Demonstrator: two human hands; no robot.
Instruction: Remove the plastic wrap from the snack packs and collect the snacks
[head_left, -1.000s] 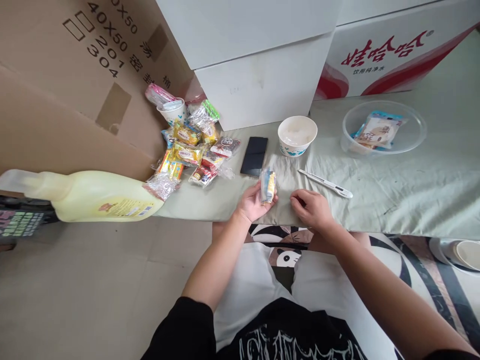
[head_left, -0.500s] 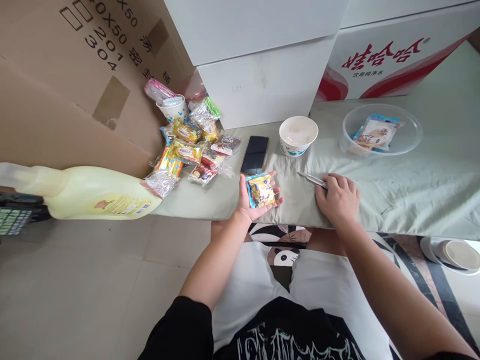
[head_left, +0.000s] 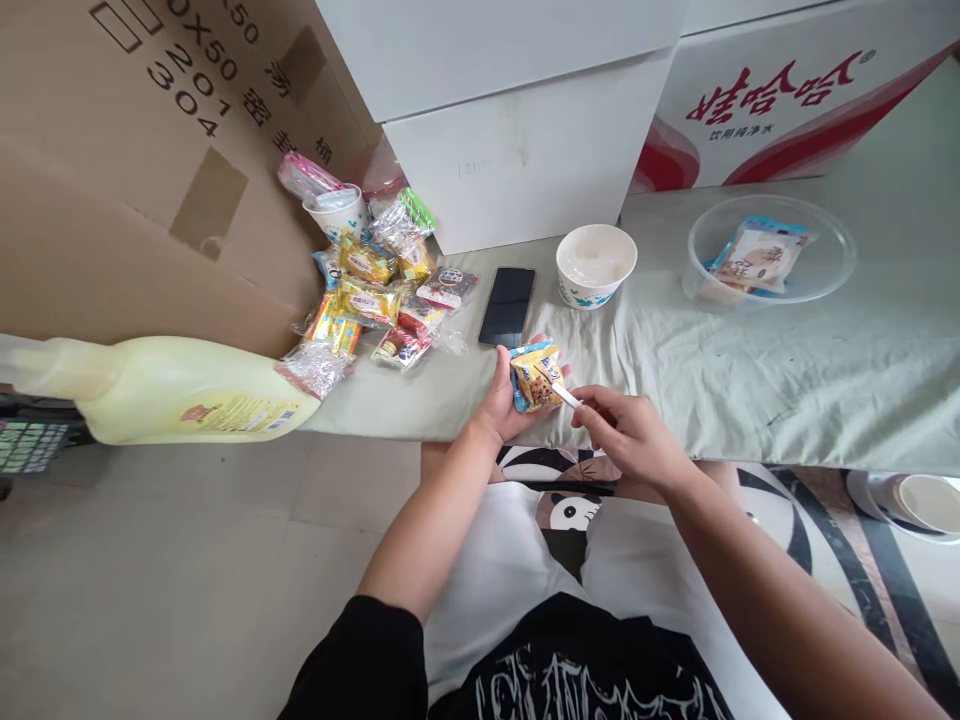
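Observation:
My left hand [head_left: 504, 398] grips a small yellow and blue snack packet [head_left: 534, 374] just above the near edge of the cloth-covered table [head_left: 750, 370]. My right hand [head_left: 626, 432] is closed on a white utility knife [head_left: 564, 393], and the knife's tip touches the packet. Both hands are close together, in front of a black phone [head_left: 508, 305] lying flat on the cloth.
A pile of several wrapped snacks [head_left: 375, 295] lies at the left by a paper cup [head_left: 335, 212]. A white paper bowl [head_left: 595, 264] and a clear plastic bowl [head_left: 772, 252] holding a packet stand behind. A yellow jug [head_left: 172, 390], cardboard box [head_left: 135, 150] and white boxes [head_left: 517, 110] surround the table.
My right hand picked the knife up from the cloth and brought it left to the packet. My left hand turned the packet and closed on it.

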